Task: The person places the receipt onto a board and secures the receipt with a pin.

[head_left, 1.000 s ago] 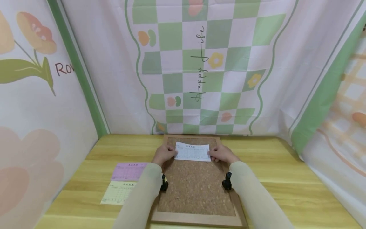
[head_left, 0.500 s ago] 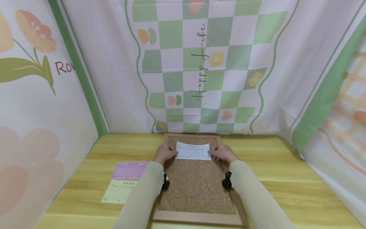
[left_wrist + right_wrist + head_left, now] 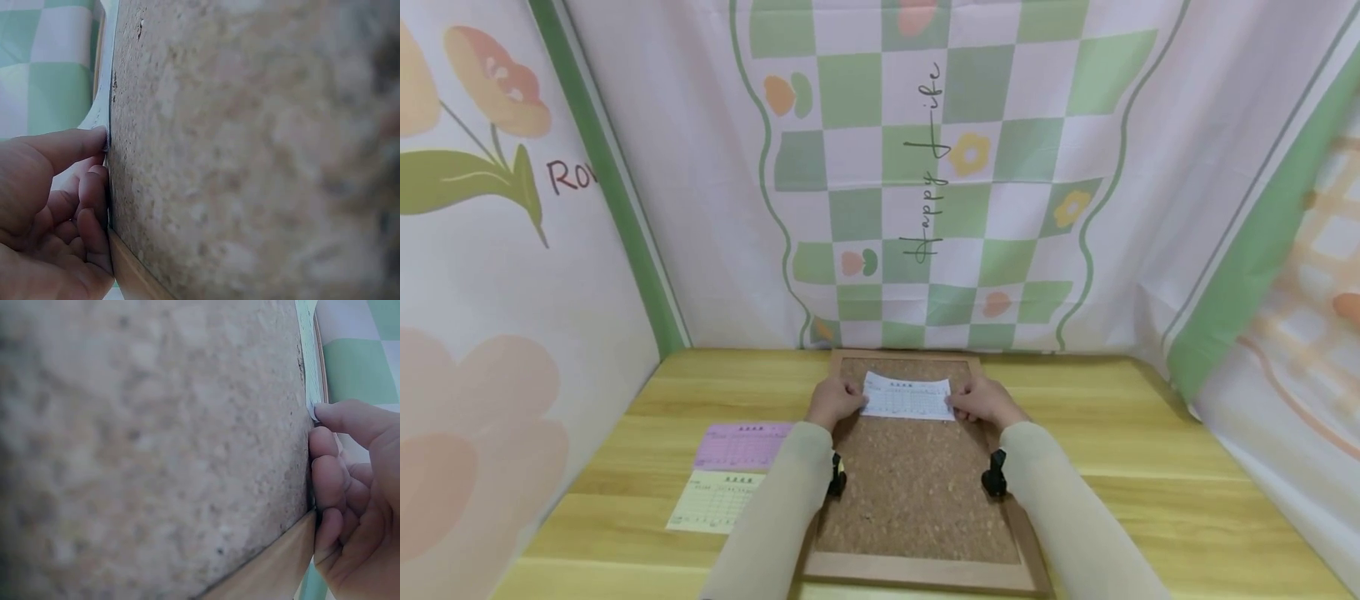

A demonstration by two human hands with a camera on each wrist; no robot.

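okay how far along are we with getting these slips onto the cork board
Done: nothing looks fastened; no pin is visible on the cork board. In hand: the left hand and right hand each pinch an end of the white slip, holding it flat near the board's far edge. Left: the pink slip and yellow slip lie on the table, beside the board.

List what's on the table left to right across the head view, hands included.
pink slip → left hand → white slip on the cork board → right hand. The yellow slip lies right below the pink one, so its place is unclear.
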